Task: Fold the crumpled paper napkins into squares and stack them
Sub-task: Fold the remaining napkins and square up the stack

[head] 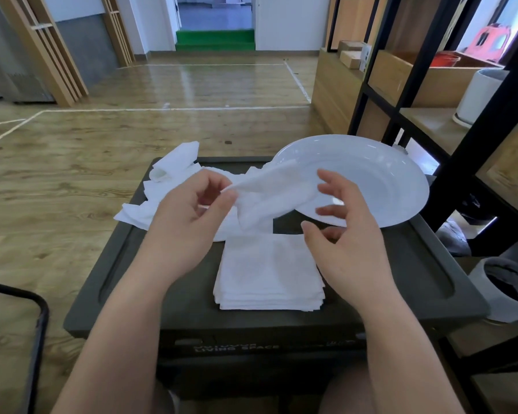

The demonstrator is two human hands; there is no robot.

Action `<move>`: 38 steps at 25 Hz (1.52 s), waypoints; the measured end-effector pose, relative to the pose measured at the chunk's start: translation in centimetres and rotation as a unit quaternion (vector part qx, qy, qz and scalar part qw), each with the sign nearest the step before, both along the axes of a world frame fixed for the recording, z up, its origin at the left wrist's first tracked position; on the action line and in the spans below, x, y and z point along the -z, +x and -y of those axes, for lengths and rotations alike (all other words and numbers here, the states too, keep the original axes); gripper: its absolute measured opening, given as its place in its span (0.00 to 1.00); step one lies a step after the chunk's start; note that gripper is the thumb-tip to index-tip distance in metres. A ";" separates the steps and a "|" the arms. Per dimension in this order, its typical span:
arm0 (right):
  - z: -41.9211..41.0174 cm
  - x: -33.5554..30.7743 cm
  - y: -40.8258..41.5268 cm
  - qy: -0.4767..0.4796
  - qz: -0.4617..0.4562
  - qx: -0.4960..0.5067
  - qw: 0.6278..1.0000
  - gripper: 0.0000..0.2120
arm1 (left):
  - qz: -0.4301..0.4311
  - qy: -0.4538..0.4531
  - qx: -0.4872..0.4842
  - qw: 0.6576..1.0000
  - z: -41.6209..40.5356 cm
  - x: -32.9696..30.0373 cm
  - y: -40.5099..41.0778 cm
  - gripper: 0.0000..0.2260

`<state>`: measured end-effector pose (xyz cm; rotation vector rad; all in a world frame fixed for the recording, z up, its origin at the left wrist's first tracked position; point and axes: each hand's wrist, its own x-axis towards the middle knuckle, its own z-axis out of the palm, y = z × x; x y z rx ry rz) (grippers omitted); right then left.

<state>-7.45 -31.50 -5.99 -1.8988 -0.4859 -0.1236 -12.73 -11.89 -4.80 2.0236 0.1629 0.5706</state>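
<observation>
1. A heap of crumpled napkins lay left of the stack of folded napkins, at the far left edge of the dark desk.
2. The left hand pinched one corner of a loose napkin between thumb and fingertips, holding it in the air above and behind the stack.
3. The stack sat at the desk's near middle.
4. The right hand hovered spread beside the napkin's other end, gripping nothing.
5. A white plate rested behind and right of the stack.
</observation>
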 end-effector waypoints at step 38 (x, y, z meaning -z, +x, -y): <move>-0.6 1.5 -0.2 -0.229 -0.037 0.093 0.968 0.18 | -0.146 0.054 -0.151 0.976 2.7 3.1 -0.3 0.17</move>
